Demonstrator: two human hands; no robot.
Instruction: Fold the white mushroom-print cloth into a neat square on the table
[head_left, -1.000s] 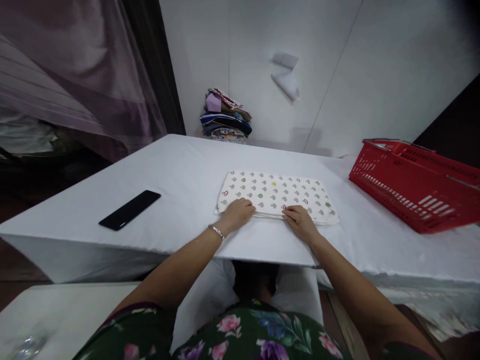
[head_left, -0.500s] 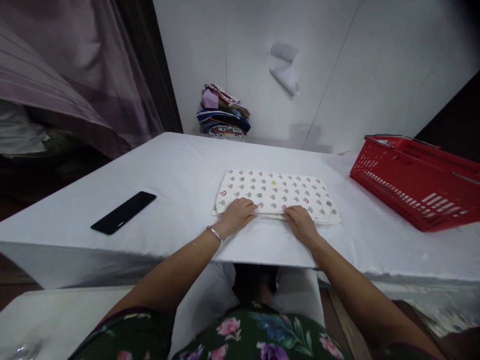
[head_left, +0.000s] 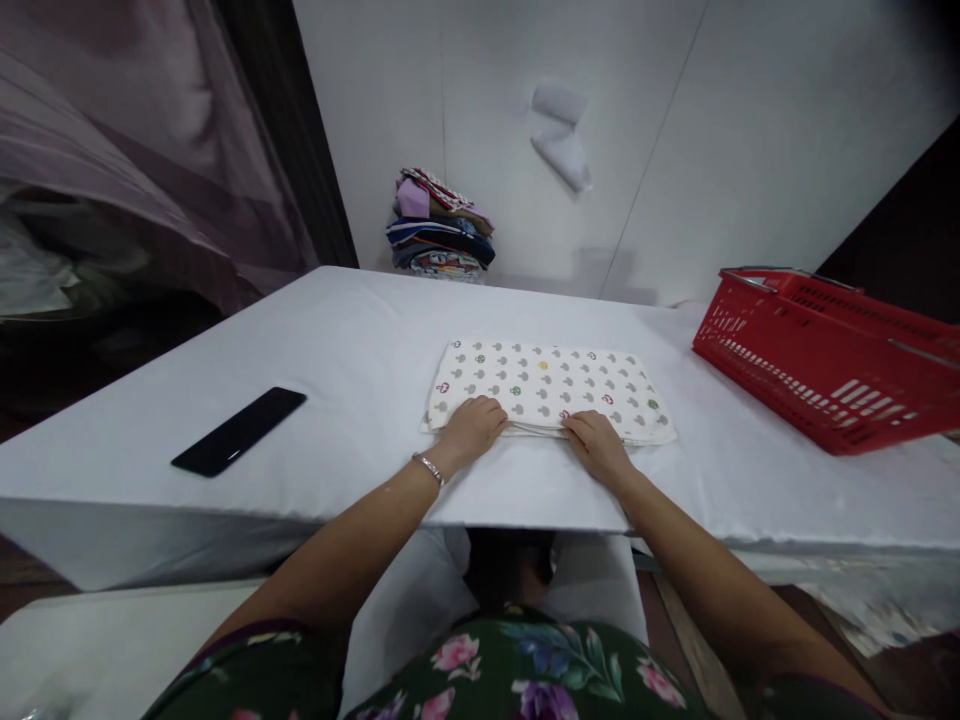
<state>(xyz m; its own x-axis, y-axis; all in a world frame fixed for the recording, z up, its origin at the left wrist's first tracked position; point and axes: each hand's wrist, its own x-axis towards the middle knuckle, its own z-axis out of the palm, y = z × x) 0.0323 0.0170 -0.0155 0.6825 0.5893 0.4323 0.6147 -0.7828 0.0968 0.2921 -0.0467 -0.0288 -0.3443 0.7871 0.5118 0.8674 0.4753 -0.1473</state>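
Observation:
A folded white cloth [head_left: 551, 385] with grey, red, green and yellow mushroom-like prints lies flat on the white-covered table [head_left: 360, 350]. Its near edge is between both hands' fingers. My left hand [head_left: 472, 428], with a bracelet at the wrist, pinches the layers left of the middle. To the right, my right hand [head_left: 596, 440] grips the same edge, thumb hidden below. The layers show slightly parted between the two hands.
A black phone-like slab [head_left: 240, 430] lies on the table at left. A red plastic basket [head_left: 832, 360] stands at the right. Beyond the far edge is a stack of folded clothes [head_left: 442, 225]. A purplish curtain [head_left: 150, 130] hangs at upper left.
The view has shifted slightly. Both hands stay on the cloth's near edge, and the layers between them look a little more lifted and parted.

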